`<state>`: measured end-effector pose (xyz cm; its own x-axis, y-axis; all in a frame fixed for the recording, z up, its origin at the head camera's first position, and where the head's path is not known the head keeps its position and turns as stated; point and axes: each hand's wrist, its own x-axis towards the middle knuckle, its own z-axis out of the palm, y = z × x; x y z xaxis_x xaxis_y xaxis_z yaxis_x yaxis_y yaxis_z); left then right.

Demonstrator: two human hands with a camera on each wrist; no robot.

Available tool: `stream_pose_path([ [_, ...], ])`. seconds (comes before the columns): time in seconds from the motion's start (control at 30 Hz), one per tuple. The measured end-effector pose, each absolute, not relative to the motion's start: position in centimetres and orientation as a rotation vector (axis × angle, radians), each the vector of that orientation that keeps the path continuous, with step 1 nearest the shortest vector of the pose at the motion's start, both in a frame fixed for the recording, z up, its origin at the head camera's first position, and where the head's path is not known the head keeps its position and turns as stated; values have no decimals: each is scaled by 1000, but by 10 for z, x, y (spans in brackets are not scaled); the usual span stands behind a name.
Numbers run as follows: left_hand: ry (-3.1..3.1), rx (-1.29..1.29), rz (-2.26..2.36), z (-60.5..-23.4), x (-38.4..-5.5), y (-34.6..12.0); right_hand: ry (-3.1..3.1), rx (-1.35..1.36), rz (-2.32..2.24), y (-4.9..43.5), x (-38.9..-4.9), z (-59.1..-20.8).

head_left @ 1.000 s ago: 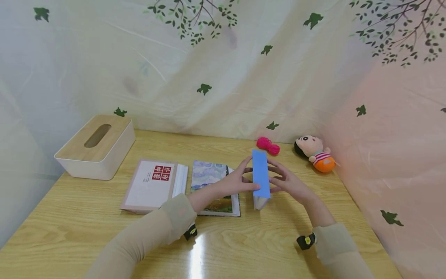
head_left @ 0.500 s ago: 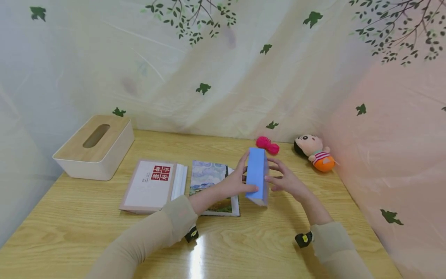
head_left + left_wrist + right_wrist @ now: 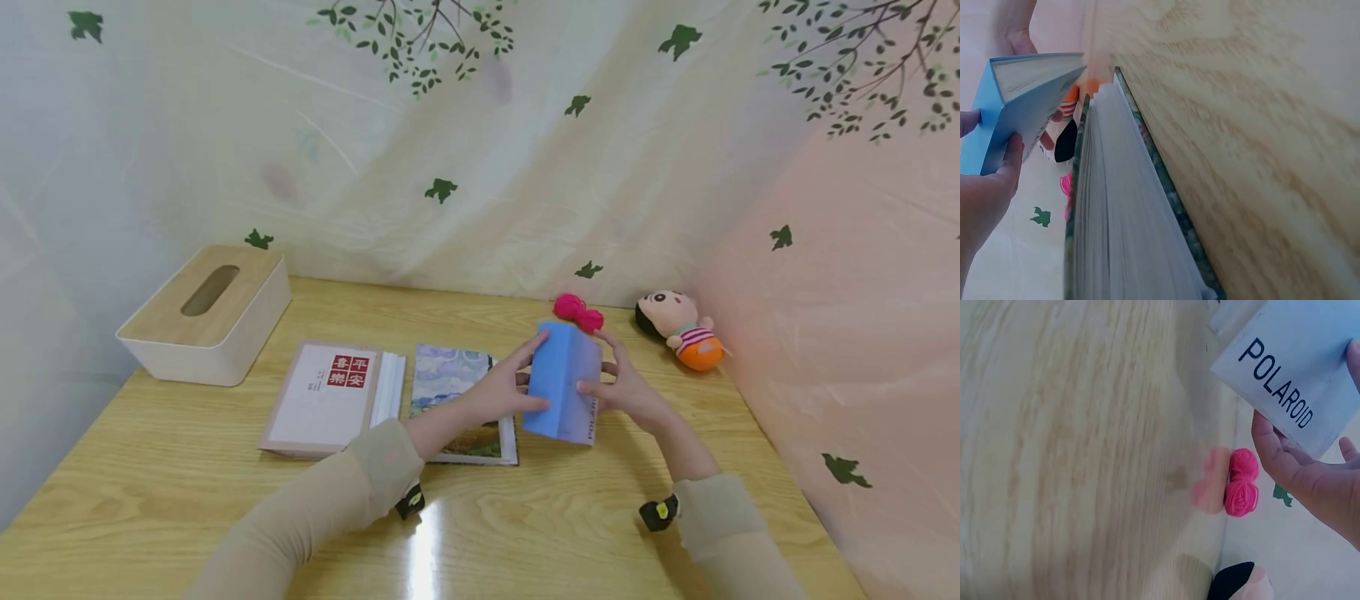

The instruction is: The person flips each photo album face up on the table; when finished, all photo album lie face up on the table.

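Both hands hold a small blue photo album (image 3: pixel 551 383) above the table, spine toward the head camera. Its pale cover (image 3: pixel 1294 375) carries the word POLAROID in the right wrist view. The left hand (image 3: pixel 495 393) grips the spine side, thumb and fingers on the blue spine and cover. On the other side, the right hand (image 3: pixel 632 397) has its thumb on the lettered cover and fingers at the edges. In the left wrist view the album (image 3: pixel 1007 112) looks slightly parted, with pages showing. A book with a painted landscape cover (image 3: pixel 450 375) lies under the left forearm.
Left of it lies a thick white-covered book (image 3: pixel 322 400) with red square characters. A tissue box with a wooden lid (image 3: pixel 168 317) stands at the back left. Pink yarn (image 3: pixel 577 312) and a doll (image 3: pixel 686 333) lie at the back right, near the curtain (image 3: pixel 487 233).
The album has been turned in the hands, so its lettered right cover now faces up more. The right thumb has come onto that cover. The other things have stayed in place.
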<state>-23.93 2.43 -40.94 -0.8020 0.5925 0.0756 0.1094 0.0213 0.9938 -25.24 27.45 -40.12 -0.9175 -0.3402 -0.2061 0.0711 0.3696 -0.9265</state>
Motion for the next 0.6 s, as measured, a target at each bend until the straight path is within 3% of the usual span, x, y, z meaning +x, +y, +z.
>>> stream_pose_path([
  [0.6, 2058, 699, 1803, -421, -247, 21, 2385, -337, -1378, 299, -259, -403],
])
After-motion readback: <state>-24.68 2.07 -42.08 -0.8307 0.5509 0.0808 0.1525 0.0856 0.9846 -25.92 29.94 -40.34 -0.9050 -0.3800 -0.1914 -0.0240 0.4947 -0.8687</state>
